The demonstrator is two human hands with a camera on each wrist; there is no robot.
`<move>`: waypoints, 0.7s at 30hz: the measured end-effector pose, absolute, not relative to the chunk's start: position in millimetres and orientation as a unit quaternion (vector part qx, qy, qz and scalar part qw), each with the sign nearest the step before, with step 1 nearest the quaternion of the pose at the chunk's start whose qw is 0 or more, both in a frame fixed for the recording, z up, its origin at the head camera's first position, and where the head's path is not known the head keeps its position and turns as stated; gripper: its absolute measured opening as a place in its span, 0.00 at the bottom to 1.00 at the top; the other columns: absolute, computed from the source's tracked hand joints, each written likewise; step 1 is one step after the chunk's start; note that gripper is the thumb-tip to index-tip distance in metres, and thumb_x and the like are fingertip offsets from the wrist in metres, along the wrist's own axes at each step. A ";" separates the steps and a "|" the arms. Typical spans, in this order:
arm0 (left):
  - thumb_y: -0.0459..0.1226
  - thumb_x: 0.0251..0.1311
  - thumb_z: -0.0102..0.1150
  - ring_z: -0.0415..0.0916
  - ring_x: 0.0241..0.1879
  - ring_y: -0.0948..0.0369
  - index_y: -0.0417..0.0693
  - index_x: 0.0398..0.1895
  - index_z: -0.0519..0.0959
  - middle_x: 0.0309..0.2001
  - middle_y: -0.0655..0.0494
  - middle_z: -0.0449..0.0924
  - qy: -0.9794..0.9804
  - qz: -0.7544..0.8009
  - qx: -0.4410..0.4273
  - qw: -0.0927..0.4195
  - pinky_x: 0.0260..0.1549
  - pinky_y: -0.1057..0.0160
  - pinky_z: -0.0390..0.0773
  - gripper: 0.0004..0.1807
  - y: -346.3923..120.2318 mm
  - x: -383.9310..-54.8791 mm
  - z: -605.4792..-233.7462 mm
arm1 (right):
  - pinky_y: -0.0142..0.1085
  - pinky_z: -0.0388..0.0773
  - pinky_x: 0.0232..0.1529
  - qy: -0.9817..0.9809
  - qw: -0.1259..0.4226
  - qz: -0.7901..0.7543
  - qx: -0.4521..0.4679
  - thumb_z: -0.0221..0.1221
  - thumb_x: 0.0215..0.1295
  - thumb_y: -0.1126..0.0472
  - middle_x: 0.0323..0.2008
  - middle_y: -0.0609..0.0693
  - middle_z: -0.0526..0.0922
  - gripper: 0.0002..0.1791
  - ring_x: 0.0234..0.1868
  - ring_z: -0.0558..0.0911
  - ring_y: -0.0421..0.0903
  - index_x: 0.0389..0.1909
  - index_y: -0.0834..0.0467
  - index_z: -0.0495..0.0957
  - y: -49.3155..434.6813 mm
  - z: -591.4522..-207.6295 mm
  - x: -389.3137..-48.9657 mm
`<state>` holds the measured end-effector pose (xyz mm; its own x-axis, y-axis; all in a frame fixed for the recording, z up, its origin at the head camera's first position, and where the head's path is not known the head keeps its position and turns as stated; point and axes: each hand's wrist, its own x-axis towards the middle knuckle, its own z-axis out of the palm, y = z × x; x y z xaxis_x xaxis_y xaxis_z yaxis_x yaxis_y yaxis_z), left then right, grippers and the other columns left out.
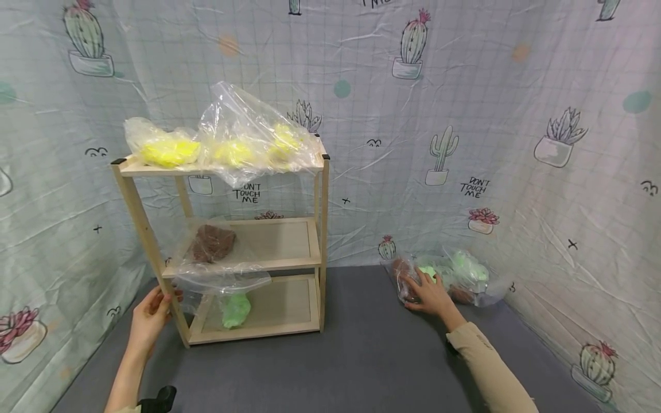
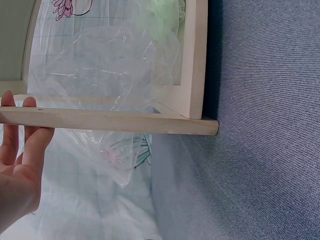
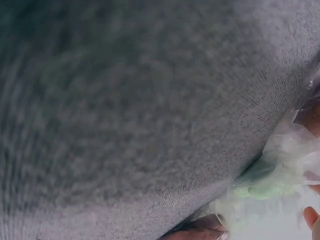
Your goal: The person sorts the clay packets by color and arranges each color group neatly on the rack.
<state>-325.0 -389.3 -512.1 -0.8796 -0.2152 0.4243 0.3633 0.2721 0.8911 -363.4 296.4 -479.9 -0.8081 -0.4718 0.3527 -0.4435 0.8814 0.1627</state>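
Observation:
My left hand (image 1: 148, 316) holds the front left post of a wooden shelf rack (image 1: 289, 264); in the left wrist view its fingers (image 2: 37, 142) pass behind the post and show on both sides. At the back right, my right hand (image 1: 432, 295) is spread over a clear bag with brown contents (image 1: 400, 274), fingertips on the plastic. Right behind those fingers lies a bag with light green contents (image 1: 427, 272). The right wrist view catches only a fingertip (image 3: 311, 216) at its edge, near pale green plastic (image 3: 272, 191).
Bags with yellow contents (image 1: 170, 152) line the top shelf. A brown-filled bag (image 1: 213, 244) lies on the middle shelf, a green-filled one (image 1: 236, 310) on the bottom. Another green bag (image 1: 469, 267) and a brown lump (image 1: 461, 295) sit right of my right hand on the dark tabletop (image 1: 361, 355).

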 end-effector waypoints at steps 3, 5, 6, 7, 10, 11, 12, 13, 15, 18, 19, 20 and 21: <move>0.41 0.63 0.45 0.75 0.40 0.77 0.50 0.62 0.64 0.42 0.68 0.78 -0.746 -0.623 -0.070 0.223 0.31 0.74 0.76 0.23 -382.0 -314.0 -498.0 | 0.64 0.59 0.50 -0.949 0.195 -0.042 0.242 0.60 0.47 0.38 0.56 0.65 0.66 0.41 0.51 0.71 0.61 0.62 0.49 0.61 296.2 -482.5 -365.1; 0.39 0.64 0.45 0.75 0.40 0.77 0.50 0.61 0.64 0.41 0.69 0.79 -0.740 -0.633 -0.079 0.211 0.30 0.73 0.76 0.22 -372.4 -302.0 -482.0 | 0.65 0.59 0.49 -0.947 0.200 -0.050 0.247 0.60 0.48 0.39 0.54 0.63 0.68 0.39 0.49 0.72 0.60 0.61 0.49 0.63 295.6 -483.1 -365.6; 0.39 0.64 0.44 0.75 0.39 0.77 0.49 0.61 0.64 0.40 0.70 0.79 -0.740 -0.636 -0.077 0.206 0.30 0.73 0.76 0.21 -365.5 -294.4 -472.0 | 0.64 0.59 0.49 -0.946 0.200 -0.055 0.248 0.60 0.48 0.39 0.53 0.63 0.68 0.38 0.48 0.73 0.60 0.60 0.48 0.63 295.0 -483.3 -365.7; 0.39 0.64 0.44 0.74 0.39 0.78 0.48 0.61 0.64 0.40 0.72 0.79 -0.739 -0.636 -0.085 0.205 0.30 0.73 0.76 0.21 -358.5 -286.6 -462.3 | 0.64 0.60 0.48 -0.945 0.202 -0.058 0.251 0.60 0.49 0.40 0.52 0.62 0.69 0.36 0.48 0.73 0.59 0.59 0.48 0.65 294.4 -483.1 -365.8; 0.37 0.65 0.43 0.74 0.38 0.77 0.44 0.60 0.65 0.38 0.73 0.78 -0.728 -0.644 -0.102 0.212 0.28 0.77 0.73 0.20 -342.3 -271.1 -443.4 | 0.63 0.61 0.46 -0.942 0.202 -0.053 0.261 0.61 0.49 0.43 0.51 0.61 0.69 0.33 0.47 0.73 0.58 0.57 0.48 0.68 292.2 -481.6 -365.1; 0.39 0.65 0.43 0.74 0.38 0.78 0.46 0.60 0.65 0.38 0.76 0.77 -0.738 -0.633 -0.098 0.213 0.28 0.78 0.73 0.20 -336.8 -265.5 -436.6 | 0.63 0.61 0.45 -0.942 0.201 -0.051 0.264 0.62 0.49 0.44 0.51 0.61 0.70 0.32 0.47 0.73 0.58 0.56 0.49 0.68 291.3 -480.9 -364.6; 0.40 0.65 0.43 0.74 0.38 0.78 0.46 0.60 0.65 0.38 0.75 0.77 -0.733 -0.636 -0.100 0.217 0.28 0.78 0.73 0.21 -332.8 -262.0 -432.6 | 0.62 0.61 0.45 -0.942 0.198 -0.048 0.267 0.62 0.49 0.45 0.51 0.60 0.70 0.31 0.47 0.74 0.58 0.56 0.49 0.69 290.4 -480.3 -363.9; 0.38 0.65 0.43 0.74 0.38 0.77 0.46 0.59 0.66 0.38 0.73 0.78 -0.717 -0.651 -0.118 0.220 0.28 0.78 0.73 0.20 -331.0 -260.5 -431.3 | 0.61 0.62 0.44 -0.942 0.195 -0.043 0.269 0.62 0.49 0.46 0.51 0.60 0.70 0.31 0.47 0.74 0.58 0.55 0.50 0.70 289.4 -479.6 -363.2; 0.39 0.65 0.43 0.74 0.38 0.78 0.51 0.58 0.67 0.37 0.75 0.77 -0.727 -0.640 -0.102 0.224 0.28 0.78 0.73 0.19 -325.6 -255.9 -425.1 | 0.60 0.62 0.43 -0.943 0.187 -0.036 0.274 0.63 0.49 0.47 0.51 0.61 0.70 0.30 0.47 0.74 0.58 0.55 0.51 0.70 287.7 -478.2 -361.3; 0.39 0.65 0.43 0.73 0.37 0.80 0.53 0.56 0.68 0.36 0.77 0.77 -0.735 -0.634 -0.088 0.223 0.28 0.78 0.73 0.17 -319.0 -249.4 -416.9 | 0.56 0.62 0.40 -0.940 0.184 -0.039 0.283 0.63 0.49 0.46 0.50 0.59 0.71 0.31 0.46 0.74 0.57 0.55 0.50 0.70 285.8 -476.8 -358.5; 0.39 0.65 0.43 0.73 0.37 0.80 0.53 0.56 0.68 0.36 0.77 0.77 -0.734 -0.635 -0.089 0.225 0.27 0.78 0.73 0.16 -320.7 -251.3 -419.0 | 0.54 0.62 0.38 -0.939 0.185 -0.036 0.288 0.63 0.48 0.46 0.50 0.59 0.71 0.31 0.45 0.74 0.56 0.55 0.50 0.70 285.4 -476.8 -357.6; 0.40 0.65 0.43 0.73 0.37 0.81 0.55 0.56 0.67 0.36 0.80 0.76 -0.751 -0.617 -0.075 0.223 0.28 0.78 0.73 0.17 -322.9 -253.5 -420.9 | 0.52 0.61 0.36 -0.936 0.187 -0.032 0.296 0.63 0.48 0.46 0.50 0.58 0.71 0.31 0.44 0.74 0.56 0.55 0.51 0.71 285.0 -476.6 -356.5; 0.40 0.65 0.43 0.73 0.37 0.80 0.54 0.57 0.67 0.36 0.79 0.76 -0.745 -0.626 -0.081 0.216 0.28 0.78 0.73 0.17 -327.7 -257.8 -426.1 | 0.50 0.61 0.35 -0.933 0.190 -0.030 0.304 0.63 0.48 0.46 0.50 0.58 0.71 0.31 0.43 0.73 0.55 0.55 0.51 0.71 284.7 -477.0 -355.9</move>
<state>-257.8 -327.7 -426.1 -0.8938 -0.1501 0.4227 0.3905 0.2032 0.8979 -355.9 284.7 -477.0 -0.7431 -0.5780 0.3372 -0.5554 0.8138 0.1710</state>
